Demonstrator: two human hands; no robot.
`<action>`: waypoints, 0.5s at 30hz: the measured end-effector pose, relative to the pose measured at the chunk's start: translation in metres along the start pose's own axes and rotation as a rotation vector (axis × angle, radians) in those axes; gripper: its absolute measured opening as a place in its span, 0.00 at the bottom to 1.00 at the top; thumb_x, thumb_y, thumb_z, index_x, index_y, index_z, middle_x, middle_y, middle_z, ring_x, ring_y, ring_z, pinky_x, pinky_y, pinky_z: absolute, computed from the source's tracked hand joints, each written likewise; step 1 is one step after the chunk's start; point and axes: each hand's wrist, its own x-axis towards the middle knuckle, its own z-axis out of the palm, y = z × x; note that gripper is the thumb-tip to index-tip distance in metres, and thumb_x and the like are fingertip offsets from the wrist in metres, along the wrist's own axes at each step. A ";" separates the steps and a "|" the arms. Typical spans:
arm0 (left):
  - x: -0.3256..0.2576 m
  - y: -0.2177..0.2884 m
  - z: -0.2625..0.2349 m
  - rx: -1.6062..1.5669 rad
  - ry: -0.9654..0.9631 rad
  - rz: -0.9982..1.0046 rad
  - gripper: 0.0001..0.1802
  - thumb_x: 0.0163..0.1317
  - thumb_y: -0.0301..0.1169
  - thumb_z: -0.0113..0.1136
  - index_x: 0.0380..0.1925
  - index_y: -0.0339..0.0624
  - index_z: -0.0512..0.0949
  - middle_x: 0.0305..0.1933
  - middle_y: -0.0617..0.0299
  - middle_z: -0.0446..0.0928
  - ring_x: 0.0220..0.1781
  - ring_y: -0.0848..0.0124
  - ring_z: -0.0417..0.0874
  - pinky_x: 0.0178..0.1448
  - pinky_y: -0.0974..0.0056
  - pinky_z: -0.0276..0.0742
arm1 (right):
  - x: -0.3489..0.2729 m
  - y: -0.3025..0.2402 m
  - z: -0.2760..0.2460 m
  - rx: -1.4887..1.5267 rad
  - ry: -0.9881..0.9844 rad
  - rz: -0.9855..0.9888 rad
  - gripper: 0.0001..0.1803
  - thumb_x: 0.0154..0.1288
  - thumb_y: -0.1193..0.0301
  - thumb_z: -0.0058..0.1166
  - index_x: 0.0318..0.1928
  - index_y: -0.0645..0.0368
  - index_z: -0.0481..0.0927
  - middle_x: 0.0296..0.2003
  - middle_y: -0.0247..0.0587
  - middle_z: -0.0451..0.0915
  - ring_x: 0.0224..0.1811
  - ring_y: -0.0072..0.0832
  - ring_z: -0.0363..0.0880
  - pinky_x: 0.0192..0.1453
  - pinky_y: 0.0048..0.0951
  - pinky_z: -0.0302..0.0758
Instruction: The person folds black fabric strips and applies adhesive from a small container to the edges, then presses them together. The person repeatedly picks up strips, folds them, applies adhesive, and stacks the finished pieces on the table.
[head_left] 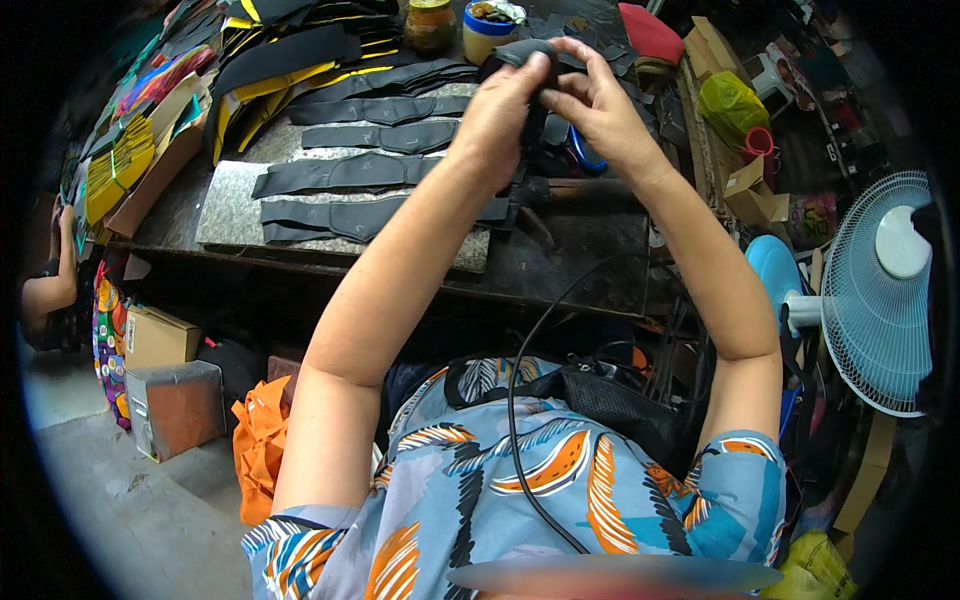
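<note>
My left hand [497, 115] is closed around a dark strip of flat, flexible material [524, 52], its thumb pressed on the top. The strip looks bent over, and part of it hangs dark between my hands. My right hand [610, 118] meets it from the other side with curled fingers and thumb at its edge. Below and left of my hands, several black shaped strips [345, 175] with wider middles lie in rows on a speckled grey slab [232, 205]. Faint pale marks show on some of them.
Black and yellow sheets [290, 75] are piled at the back left. A jar [430, 25] and a blue-rimmed tub [487, 38] stand behind my hands. To the right is a white fan [880, 290]; a black cable [515, 400] crosses my front. Another person's arm [55, 275] shows far left.
</note>
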 end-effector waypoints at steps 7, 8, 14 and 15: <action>0.006 0.013 -0.027 -0.277 -0.020 0.027 0.18 0.76 0.35 0.46 0.61 0.43 0.67 0.63 0.52 0.75 0.60 0.60 0.80 0.62 0.53 0.79 | -0.010 -0.006 -0.015 0.045 -0.127 -0.183 0.33 0.67 0.80 0.52 0.71 0.54 0.59 0.42 0.36 0.79 0.41 0.17 0.77 0.46 0.20 0.74; 0.005 0.017 -0.037 -0.267 0.023 0.033 0.16 0.76 0.34 0.46 0.59 0.41 0.67 0.62 0.49 0.76 0.60 0.60 0.81 0.62 0.53 0.80 | -0.012 -0.006 -0.016 -0.014 -0.156 -0.208 0.34 0.66 0.81 0.53 0.71 0.53 0.60 0.40 0.36 0.80 0.40 0.18 0.78 0.45 0.21 0.75; -0.049 0.044 -0.093 0.033 0.309 0.169 0.09 0.67 0.24 0.59 0.46 0.36 0.75 0.39 0.55 0.82 0.39 0.64 0.87 0.40 0.60 0.90 | -0.033 0.003 -0.015 -0.048 -0.326 0.038 0.30 0.66 0.78 0.56 0.68 0.58 0.66 0.39 0.31 0.79 0.39 0.14 0.74 0.46 0.17 0.71; -0.059 0.050 -0.099 0.169 0.331 0.177 0.09 0.65 0.24 0.61 0.45 0.36 0.76 0.39 0.55 0.81 0.39 0.66 0.86 0.41 0.60 0.90 | -0.033 0.006 -0.013 0.001 -0.366 0.077 0.30 0.66 0.78 0.56 0.68 0.58 0.67 0.40 0.31 0.79 0.39 0.14 0.74 0.46 0.18 0.72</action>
